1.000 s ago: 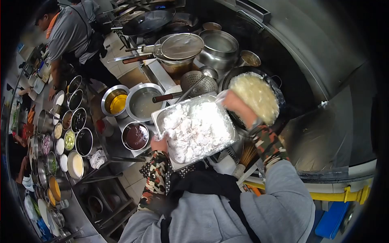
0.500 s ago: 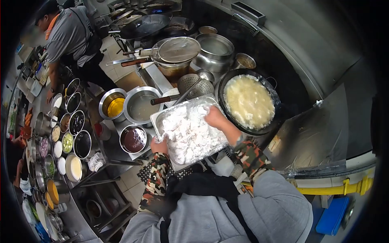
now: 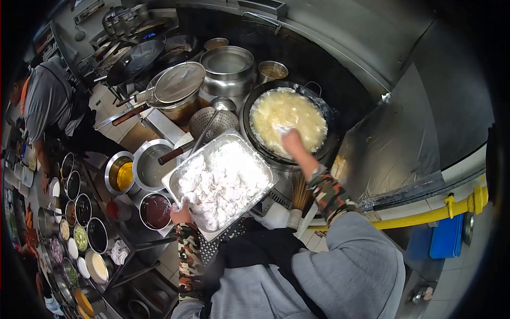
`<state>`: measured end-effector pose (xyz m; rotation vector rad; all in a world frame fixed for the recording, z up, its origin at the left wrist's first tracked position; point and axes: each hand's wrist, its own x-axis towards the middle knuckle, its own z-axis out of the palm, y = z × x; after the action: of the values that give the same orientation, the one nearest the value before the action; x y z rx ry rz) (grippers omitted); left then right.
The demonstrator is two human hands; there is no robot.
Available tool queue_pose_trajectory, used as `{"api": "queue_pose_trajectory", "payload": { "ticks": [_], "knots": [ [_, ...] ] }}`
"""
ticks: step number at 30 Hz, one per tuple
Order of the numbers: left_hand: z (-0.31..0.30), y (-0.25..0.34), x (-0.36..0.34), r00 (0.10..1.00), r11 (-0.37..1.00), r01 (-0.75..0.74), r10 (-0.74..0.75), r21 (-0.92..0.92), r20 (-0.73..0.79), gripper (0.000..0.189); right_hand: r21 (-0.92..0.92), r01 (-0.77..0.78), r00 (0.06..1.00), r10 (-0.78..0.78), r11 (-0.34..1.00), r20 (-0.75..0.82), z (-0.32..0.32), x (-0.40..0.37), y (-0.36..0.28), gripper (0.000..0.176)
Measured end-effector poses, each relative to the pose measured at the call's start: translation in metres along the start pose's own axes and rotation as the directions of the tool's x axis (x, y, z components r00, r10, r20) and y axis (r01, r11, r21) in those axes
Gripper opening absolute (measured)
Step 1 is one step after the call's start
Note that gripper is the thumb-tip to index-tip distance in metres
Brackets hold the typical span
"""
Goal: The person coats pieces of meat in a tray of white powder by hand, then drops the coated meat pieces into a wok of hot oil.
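Observation:
A metal tray [image 3: 272, 181] full of white, flour-coated pieces [image 3: 220, 183] sits in front of me. My left hand [image 3: 182, 213] is at its lower left side, its floury fingers closed at the rim. Over the wok [image 3: 246, 119] of bubbling pale oil [image 3: 281, 114] is my right hand [image 3: 291, 141], pointing down. Something white shows at its fingertips, blurred, and it looks like a coated piece.
A perforated ladle [image 3: 212, 125] lies beyond the tray. Pots of yellow liquid [image 3: 125, 175] and dark red sauce [image 3: 155, 211] stand to the left, near many bowls. A person [image 3: 50, 101] works at the far left. A bamboo brush [image 3: 299, 196] is near the wok.
My right hand has moved from the tray to above the oil. The view has shifted, so the tray and wok appear further left. My left hand stays by the tray.

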<state>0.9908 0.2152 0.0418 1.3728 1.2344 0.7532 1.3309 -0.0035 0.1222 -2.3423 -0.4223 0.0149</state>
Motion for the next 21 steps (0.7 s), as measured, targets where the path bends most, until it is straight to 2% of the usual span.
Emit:
{"api": "queue_pose_trajectory", "payload": {
  "ticks": [2, 4, 5, 7, 9, 11, 12, 13, 14, 15, 16, 17, 18, 19, 20, 21],
  "knots": [
    [0.000, 0.026, -0.012, 0.999, 0.997, -0.045, 0.046, 0.069, -0.011, 0.035, -0.339, -0.009, 0.977, 0.081, 0.941, 0.198, -0.034, 0.018, 0.033, 0.029],
    [0.000, 0.024, -0.012, 1.000, 0.999, -0.012, 0.013, 0.048, -0.013, 0.034, -0.408, 0.028, 0.966, 0.081, 0.913, 0.246, -0.044, 0.032, 0.065, 0.035],
    [0.001, 0.025, -0.011, 1.000, 1.000, 0.009, -0.009, 0.030, -0.010, 0.033, -0.410, 0.032, 0.965, 0.079, 0.911, 0.251, -0.045, 0.037, 0.072, 0.035],
    [0.001, 0.030, -0.015, 0.999, 0.999, 0.040, -0.040, -0.008, 0.007, 0.031, -0.447, -0.057, 0.975, 0.147, 0.893, 0.168, -0.056, 0.035, 0.064, 0.035],
    [0.000, 0.018, -0.008, 0.998, 0.993, 0.020, -0.014, -0.114, 0.055, 0.030, -0.443, -0.050, 0.984, 0.120, 0.895, 0.130, -0.063, 0.035, 0.040, 0.032],
    [0.001, 0.012, -0.005, 0.999, 0.998, 0.030, -0.029, -0.051, 0.015, 0.031, -0.404, 0.006, 1.000, -0.010, 0.915, -0.009, -0.065, 0.026, 0.004, 0.032],
    [0.000, 0.018, -0.007, 0.999, 0.999, 0.041, -0.040, -0.016, 0.016, 0.032, -0.354, 0.079, 0.997, -0.076, 0.932, 0.022, -0.052, 0.028, 0.003, 0.027],
    [-0.001, 0.024, -0.010, 0.999, 0.999, 0.048, -0.049, 0.016, 0.019, 0.032, -0.201, 0.196, 0.973, -0.165, 0.960, 0.159, -0.042, 0.013, -0.016, 0.026],
    [0.002, 0.015, -0.008, 0.998, 0.999, 0.037, -0.036, 0.013, -0.042, 0.030, -0.032, 0.288, 0.924, -0.268, 0.957, 0.273, -0.028, -0.007, -0.036, 0.024],
    [0.002, 0.014, -0.006, 0.998, 0.999, 0.035, -0.035, 0.012, -0.047, 0.030, 0.019, 0.327, 0.844, -0.301, 0.945, 0.444, -0.012, -0.025, -0.053, 0.022],
    [0.002, 0.013, -0.005, 1.000, 0.999, 0.029, -0.029, -0.016, -0.012, 0.029, 0.045, 0.418, 0.718, -0.360, 0.908, 0.595, 0.005, -0.035, -0.065, 0.024],
    [0.002, 0.014, -0.005, 0.999, 0.999, 0.024, -0.023, -0.045, 0.025, 0.027, -0.077, 0.496, 0.672, -0.326, 0.865, 0.665, 0.032, -0.039, -0.065, 0.032],
    [0.002, 0.017, -0.007, 1.000, 0.999, 0.000, 0.001, -0.036, 0.018, 0.025, -0.334, 0.624, 0.626, -0.196, 0.706, 0.755, 0.040, -0.047, -0.086, 0.042],
    [0.002, 0.020, -0.010, 1.000, 0.999, 0.001, 0.000, -0.038, 0.015, 0.025, -0.329, 0.457, 0.613, -0.025, 0.826, 0.790, 0.074, -0.039, -0.073, 0.046],
    [0.003, 0.023, -0.011, 1.000, 1.000, -0.002, 0.002, -0.020, 0.006, 0.024, -0.295, 0.326, 0.646, 0.016, 0.898, 0.763, 0.084, -0.048, -0.083, 0.046],
    [0.004, 0.027, -0.010, 1.000, 1.000, -0.007, 0.007, -0.004, -0.010, 0.024, -0.103, -0.057, 0.627, 0.116, 0.993, 0.770, 0.108, -0.061, -0.078, 0.047]
  ]
}}
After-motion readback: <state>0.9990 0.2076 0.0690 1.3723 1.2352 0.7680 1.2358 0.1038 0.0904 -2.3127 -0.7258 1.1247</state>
